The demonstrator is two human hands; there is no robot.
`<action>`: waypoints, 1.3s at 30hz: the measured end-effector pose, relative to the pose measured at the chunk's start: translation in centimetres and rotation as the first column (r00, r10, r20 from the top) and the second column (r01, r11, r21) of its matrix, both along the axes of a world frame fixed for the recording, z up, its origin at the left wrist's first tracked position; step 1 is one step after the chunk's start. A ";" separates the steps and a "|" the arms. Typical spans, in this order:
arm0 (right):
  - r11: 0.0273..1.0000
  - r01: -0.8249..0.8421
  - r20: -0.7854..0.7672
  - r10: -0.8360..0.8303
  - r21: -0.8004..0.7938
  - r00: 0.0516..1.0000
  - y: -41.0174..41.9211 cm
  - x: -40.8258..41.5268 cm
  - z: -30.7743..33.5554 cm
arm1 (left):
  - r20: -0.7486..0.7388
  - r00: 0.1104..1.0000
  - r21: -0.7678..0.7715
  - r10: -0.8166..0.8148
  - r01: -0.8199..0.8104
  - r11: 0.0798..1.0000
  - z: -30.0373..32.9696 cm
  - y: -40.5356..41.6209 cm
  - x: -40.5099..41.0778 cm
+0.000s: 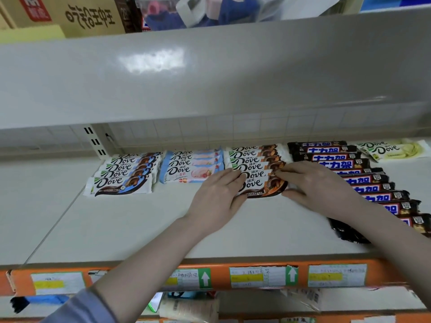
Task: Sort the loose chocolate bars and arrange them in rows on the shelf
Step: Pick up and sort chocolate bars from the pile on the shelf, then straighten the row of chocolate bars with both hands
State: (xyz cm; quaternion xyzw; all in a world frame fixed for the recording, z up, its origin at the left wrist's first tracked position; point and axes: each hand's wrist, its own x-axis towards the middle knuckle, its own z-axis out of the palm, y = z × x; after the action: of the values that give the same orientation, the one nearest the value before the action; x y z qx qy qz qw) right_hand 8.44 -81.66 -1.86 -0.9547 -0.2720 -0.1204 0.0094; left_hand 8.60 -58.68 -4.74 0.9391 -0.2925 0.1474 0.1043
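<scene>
Your left hand (218, 194) and right hand (319, 186) pinch opposite ends of the front orange bar (264, 187), which lies at the near end of its row on the shelf (140, 224). Slide it back flat until it overlaps its neighbour evenly, ends flush. Wrappers look glossy, slippery film; bars are flat and oblong. The dark bars (377, 197), under your right wrist, fan out crookedly.

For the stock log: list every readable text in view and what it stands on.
"Dove": blue-and-brown bars, pale blue bars, orange-ended bars between both hands, pale green bars.
"士力架": dark bars.
"小清新": front pale blue bar.
Large upside-down Chinese characters: cardboard box, not read with confidence.
Price labels on the orange rail: handwriting blurred, unreadable.
</scene>
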 end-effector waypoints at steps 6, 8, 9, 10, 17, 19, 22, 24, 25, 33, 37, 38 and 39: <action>0.999 -0.031 0.068 0.030 0.014 0.997 -0.1 -0.2 0.0 | 0.044 0.999 0.026 -0.001 0.000 1.000 0.2 0.0 -0.3; 1.000 -0.020 0.057 0.019 0.015 0.998 -0.2 -0.1 -0.2 | 0.045 0.999 0.038 -0.001 -0.001 0.999 0.2 0.1 -0.4; 1.000 -0.006 0.050 0.005 0.018 0.999 -0.3 0.0 -0.3 | 0.039 0.999 0.046 0.005 -0.006 0.999 0.1 0.1 -0.3; 1.000 0.006 0.040 -0.007 0.018 0.999 -0.4 0.2 -0.5 | 0.028 1.000 0.054 0.012 -0.014 0.998 -0.1 0.1 -0.3; 0.999 -0.019 -0.057 0.021 0.034 0.998 -0.2 0.8 -1.0 | 0.001 0.999 0.100 0.033 -0.033 0.994 -0.6 -0.1 -0.3; 0.999 -0.009 -0.075 0.012 0.037 0.997 -0.2 0.8 -1.1 | -0.001 0.999 0.092 0.038 -0.038 0.995 -0.7 -0.2 -0.3; 0.999 -0.021 -0.016 0.022 0.048 1.000 -0.5 0.5 -1.0 | -0.008 0.997 0.050 0.074 -0.074 0.996 0.0 0.1 -0.6; 0.999 -0.033 0.025 0.032 0.043 0.999 -0.9 0.3 -0.8 | 0.022 0.992 0.001 0.120 -0.120 0.993 0.9 0.6 -0.8; 0.999 -0.036 0.034 0.036 0.024 0.999 -1.1 0.3 -0.8 | 0.044 0.989 -0.017 0.141 -0.141 0.990 1.2 0.9 -0.8; 0.993 -0.091 0.063 0.096 -0.076 0.993 -1.3 1.0 -0.2 | 0.022 0.976 -0.051 0.218 -0.217 0.975 1.3 0.7 -1.2; 0.990 -0.120 0.120 0.128 -0.069 0.985 -1.9 0.8 0.1 | 0.017 0.973 -0.072 0.229 -0.227 0.971 1.4 0.3 -1.4; 0.991 -0.122 0.130 0.129 -0.061 0.983 -2.0 0.8 0.0 | 0.015 0.973 -0.075 0.230 -0.228 0.971 1.3 0.2 -1.4; 0.991 -0.121 0.133 0.127 -0.055 0.983 -2.0 0.8 0.0 | 0.014 0.973 -0.074 0.231 -0.229 0.971 1.3 0.1 -1.4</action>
State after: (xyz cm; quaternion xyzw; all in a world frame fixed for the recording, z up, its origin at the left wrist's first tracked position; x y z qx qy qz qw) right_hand 9.20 -83.68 -1.87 -0.9254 -0.3337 -0.1780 -0.0238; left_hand 7.21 -58.56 -3.40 0.9605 -0.1774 0.1796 0.1170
